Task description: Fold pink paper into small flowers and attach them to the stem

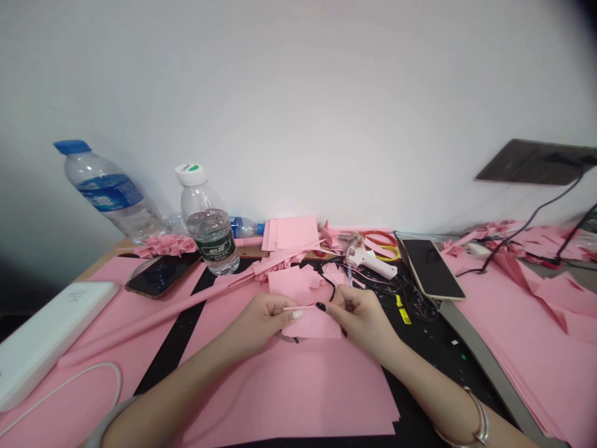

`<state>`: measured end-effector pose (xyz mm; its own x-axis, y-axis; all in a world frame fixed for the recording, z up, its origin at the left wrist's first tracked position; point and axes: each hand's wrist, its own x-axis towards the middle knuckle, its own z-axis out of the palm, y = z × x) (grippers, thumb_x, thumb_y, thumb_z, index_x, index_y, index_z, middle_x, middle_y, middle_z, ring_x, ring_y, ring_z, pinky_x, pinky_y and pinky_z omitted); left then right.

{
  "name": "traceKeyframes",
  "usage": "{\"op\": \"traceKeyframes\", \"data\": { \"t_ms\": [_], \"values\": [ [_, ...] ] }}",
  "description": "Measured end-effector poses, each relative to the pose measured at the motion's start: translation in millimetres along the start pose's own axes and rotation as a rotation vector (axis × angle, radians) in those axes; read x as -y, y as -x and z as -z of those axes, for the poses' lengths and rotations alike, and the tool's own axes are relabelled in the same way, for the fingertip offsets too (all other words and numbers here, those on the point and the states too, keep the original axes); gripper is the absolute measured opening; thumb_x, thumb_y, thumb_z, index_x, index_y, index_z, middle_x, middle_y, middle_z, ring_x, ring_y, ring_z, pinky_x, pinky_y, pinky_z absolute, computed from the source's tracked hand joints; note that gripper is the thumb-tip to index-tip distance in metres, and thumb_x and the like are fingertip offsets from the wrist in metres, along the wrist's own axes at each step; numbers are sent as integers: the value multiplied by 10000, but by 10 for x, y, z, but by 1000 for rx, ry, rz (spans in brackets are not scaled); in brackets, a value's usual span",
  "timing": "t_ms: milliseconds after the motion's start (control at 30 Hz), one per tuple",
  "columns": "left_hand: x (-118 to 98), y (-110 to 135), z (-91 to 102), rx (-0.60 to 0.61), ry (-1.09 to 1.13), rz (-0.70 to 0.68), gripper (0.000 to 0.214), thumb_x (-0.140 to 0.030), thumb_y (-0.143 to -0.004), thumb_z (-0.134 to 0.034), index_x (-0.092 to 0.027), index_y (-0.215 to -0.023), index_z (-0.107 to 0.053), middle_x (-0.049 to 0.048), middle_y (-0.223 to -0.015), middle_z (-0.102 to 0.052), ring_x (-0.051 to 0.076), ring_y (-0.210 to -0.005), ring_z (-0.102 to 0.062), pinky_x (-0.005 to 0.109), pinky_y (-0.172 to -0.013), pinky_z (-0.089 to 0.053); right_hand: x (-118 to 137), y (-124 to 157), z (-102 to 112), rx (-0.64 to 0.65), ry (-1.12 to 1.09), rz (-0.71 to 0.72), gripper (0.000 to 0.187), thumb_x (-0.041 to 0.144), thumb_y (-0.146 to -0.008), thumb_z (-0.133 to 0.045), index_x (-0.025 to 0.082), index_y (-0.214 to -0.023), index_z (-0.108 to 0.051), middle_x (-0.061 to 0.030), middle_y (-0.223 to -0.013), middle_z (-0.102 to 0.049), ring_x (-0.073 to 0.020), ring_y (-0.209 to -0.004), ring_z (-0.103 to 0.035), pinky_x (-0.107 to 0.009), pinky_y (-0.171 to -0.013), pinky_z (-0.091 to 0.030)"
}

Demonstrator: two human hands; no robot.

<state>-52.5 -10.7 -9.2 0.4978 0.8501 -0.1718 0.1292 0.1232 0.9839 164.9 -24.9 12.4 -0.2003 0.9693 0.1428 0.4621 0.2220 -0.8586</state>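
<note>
Between my two hands is a small piece of pink paper [313, 326], its upper edge rolled into a thin tube. My left hand [261, 320] pinches the left end of the roll between thumb and fingers. At the right end, my right hand [361, 314] grips the paper with its thumb and curled fingers. Beneath lies a large pink sheet [289, 398]. Just beyond my hands are more pink paper squares [290, 283], and a white glue gun [368, 258] rests behind my right hand.
A water bottle [209, 230] stands at the back left, with a larger bottle [112, 190] behind it. Phones lie left [163, 275] and right [431, 267]. A white power strip [56, 336] sits far left. Black cables [415, 295] tangle at right, near stacked pink sheets [517, 336].
</note>
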Motion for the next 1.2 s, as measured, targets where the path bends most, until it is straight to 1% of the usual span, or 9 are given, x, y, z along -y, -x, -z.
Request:
{"op": "traceKeyframes", "data": {
  "t_ms": [100,233,433,600,800,933,1033,1133,1200],
  "values": [
    [-45,9,-6,-35,-58,2,330,-464,-808,-632,-157,-694,-674,26,-644,-634,146,-599,-557,242,-582,-458,5,-6,0,-3,14,47,332,305,-904,-539,210,-600,-445,50,-504,-463,-99,-475,-409,-218,-490,-336],
    [-73,46,-55,-103,-311,-94,248,-341,-816,-615,-152,-669,-680,3,-628,-598,144,-619,-512,233,-587,-379,27,20,-35,47,53,132,286,239,-901,-539,205,-622,-490,44,-517,-491,-103,-485,-432,-216,-504,-347],
    [-48,61,-90,-86,-359,-134,360,-362,-866,-523,-171,-562,-522,-26,-567,-408,126,-579,-380,244,-556,-295,36,64,-85,126,102,157,239,236,-917,-532,196,-682,-555,39,-545,-516,-107,-500,-454,-218,-507,-344],
    [-66,46,-74,-95,-347,-143,370,-372,-903,-449,-195,-586,-375,-35,-604,-331,118,-584,-334,242,-556,-272,-2,76,-94,38,110,171,243,189,-912,-485,196,-673,-525,33,-561,-504,-110,-507,-447,-217,-503,-334],
    [-39,36,-53,-209,-328,-111,469,-430,-859,-547,-210,-563,-259,-50,-588,-240,105,-566,-260,245,-534,-235,-5,76,-99,-32,114,205,235,172,-906,-458,201,-678,-502,40,-570,-473,-108,-508,-424,-217,-497,-315],
    [-25,24,-27,-230,-332,-145,414,-429,-912,-459,-208,-593,-313,-45,-594,-310,114,-575,-315,244,-550,-267,-13,54,-83,-75,94,174,240,181,-906,-458,204,-668,-485,46,-558,-460,-106,-509,-404,-223,-505,-313],
    [-38,27,-18,-244,-334,-142,443,-433,-898,-495,-209,-556,-324,-46,-546,-360,113,-540,-358,240,-531,-287,-21,36,-68,-88,57,130,266,210,-911,-467,208,-645,-468,42,-556,-462,-108,-517,-405,-231,-510,-317],
    [-54,32,-16,-256,-243,-104,475,-483,-898,-514,-210,-531,-385,-29,-477,-493,127,-486,-467,240,-517,-360,-14,14,-48,-49,-78,56,259,265,-915,-497,207,-662,-484,48,-550,-453,-103,-491,-409,-228,-489,-325],
    [-55,29,-13,-268,-138,-75,471,-526,-911,-497,-211,-564,-451,-5,-468,-596,149,-462,-549,252,-520,-424,-1,1,-37,5,-203,14,181,293,-906,-535,195,-755,-548,45,-573,-496,-102,-483,-445,-225,-487,-356]
  ]
}}
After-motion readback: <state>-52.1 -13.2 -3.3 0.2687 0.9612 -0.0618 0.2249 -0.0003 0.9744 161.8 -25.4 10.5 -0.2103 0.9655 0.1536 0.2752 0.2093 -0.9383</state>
